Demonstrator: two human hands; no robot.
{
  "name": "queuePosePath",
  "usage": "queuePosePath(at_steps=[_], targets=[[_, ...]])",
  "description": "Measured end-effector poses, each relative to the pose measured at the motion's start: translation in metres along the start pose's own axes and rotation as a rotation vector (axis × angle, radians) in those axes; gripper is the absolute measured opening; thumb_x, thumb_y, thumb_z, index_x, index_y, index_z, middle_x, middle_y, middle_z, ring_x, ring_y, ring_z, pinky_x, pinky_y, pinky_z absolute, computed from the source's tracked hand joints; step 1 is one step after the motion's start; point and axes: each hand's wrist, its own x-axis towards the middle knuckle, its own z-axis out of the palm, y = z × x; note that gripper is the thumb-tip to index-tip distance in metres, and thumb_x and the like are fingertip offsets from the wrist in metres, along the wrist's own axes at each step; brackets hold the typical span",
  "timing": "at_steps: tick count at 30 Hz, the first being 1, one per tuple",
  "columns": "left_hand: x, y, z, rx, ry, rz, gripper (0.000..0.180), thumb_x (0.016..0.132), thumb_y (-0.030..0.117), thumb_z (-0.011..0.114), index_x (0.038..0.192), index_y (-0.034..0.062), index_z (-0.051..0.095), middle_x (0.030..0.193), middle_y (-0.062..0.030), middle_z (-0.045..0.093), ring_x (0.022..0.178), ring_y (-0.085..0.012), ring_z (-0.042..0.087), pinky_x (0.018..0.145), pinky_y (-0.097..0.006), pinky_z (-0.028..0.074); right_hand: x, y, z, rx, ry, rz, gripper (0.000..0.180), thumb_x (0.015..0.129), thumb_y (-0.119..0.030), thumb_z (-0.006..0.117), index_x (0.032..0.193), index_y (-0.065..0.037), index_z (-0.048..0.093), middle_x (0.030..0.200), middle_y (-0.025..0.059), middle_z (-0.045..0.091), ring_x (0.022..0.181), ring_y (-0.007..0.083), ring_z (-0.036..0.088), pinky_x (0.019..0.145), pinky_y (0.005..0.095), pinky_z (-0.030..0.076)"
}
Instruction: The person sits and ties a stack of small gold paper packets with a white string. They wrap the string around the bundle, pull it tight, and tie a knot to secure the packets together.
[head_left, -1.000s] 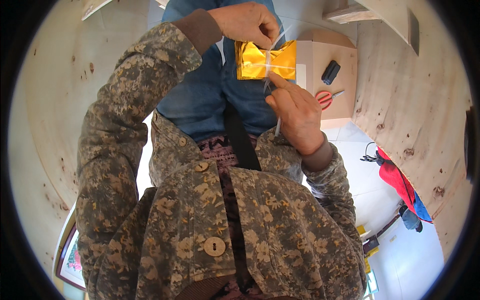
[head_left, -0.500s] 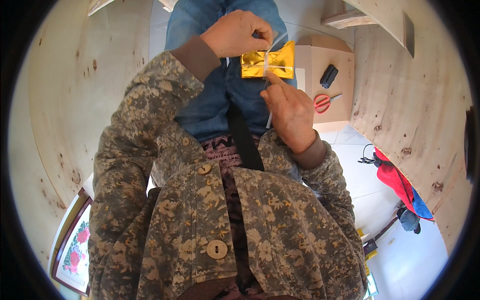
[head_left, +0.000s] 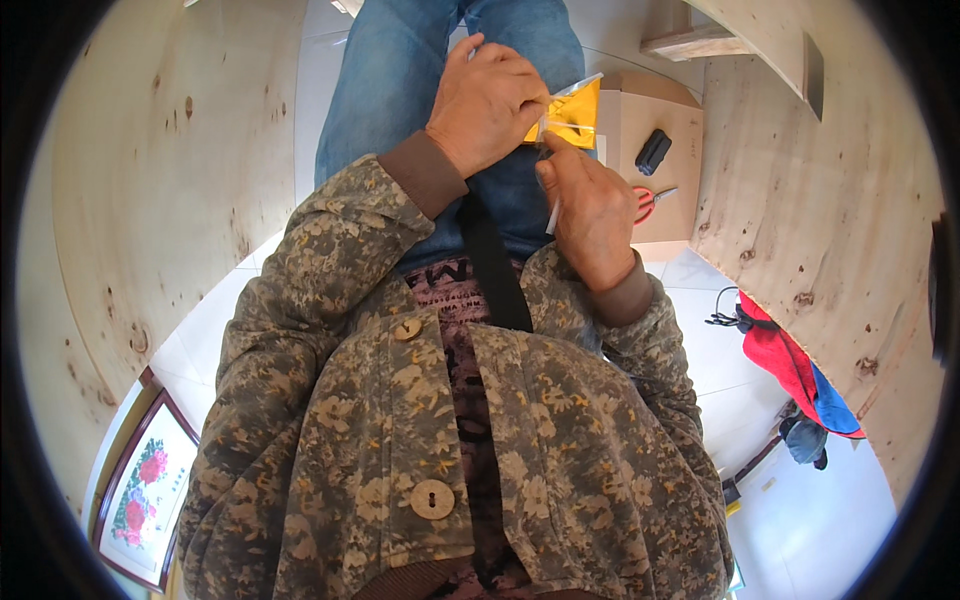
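Observation:
A shiny gold wrapped packet (head_left: 578, 108) lies over my thighs, bound by a narrow whitish ribbon (head_left: 552, 218). My left hand (head_left: 487, 103) covers the packet's left part. Its thumb and forefinger are pinched together at the ribbon near the crossing. Closed just below the packet, my right hand (head_left: 594, 208) presses its forefinger at the ribbon crossing. One ribbon tail hangs beside the right thumb; another pale strip slants up along the packet's upper edge. The fingers hide the knot area.
To the right, a cardboard box (head_left: 680, 205) bears a black oblong object (head_left: 654, 152) and red-handled scissors (head_left: 648, 206). Wooden panels (head_left: 780, 200) rise on both sides. Red and blue cloth (head_left: 780, 350) sits at lower right, and a framed flower picture (head_left: 145, 490) at lower left.
My left hand has come down from above the packet onto its left side, now covering part of it. The packet has shifted slightly right; my right hand stays beneath it.

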Motion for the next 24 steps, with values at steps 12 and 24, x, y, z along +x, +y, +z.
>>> queuePosePath(at_steps=[12, 24], targets=[[-0.014, 0.006, -0.006, 0.111, -0.087, 0.085, 0.022, 0.082, 0.029, 0.073, 0.098, 0.014, 0.076, 0.108, 0.0007, 0.07, 0.126, -0.0233, 0.053, 0.117, -0.059, 0.017, 0.003, 0.001, -0.002, 0.095, 0.022, 0.09, 0.02, 0.093, -0.022, 0.067, 0.104, -0.006, 0.068, 0.081, 0.0147, 0.068, 0.069, 0.0332, 0.066, 0.059, 0.0411, 0.052], [-0.018, 0.009, -0.002, 0.138, -0.057, 0.087, 0.028, 0.087, 0.04, 0.071, 0.097, 0.0144, 0.079, 0.109, 0.0014, 0.07, 0.128, -0.0258, 0.049, 0.115, -0.063, 0.013, 0.028, 0.022, -0.008, 0.548, -0.109, 0.428, 0.027, 0.095, -0.023, 0.066, 0.089, 0.003, 0.071, 0.064, 0.0156, 0.067, 0.054, 0.021, 0.069, 0.048, 0.0295, 0.048]])
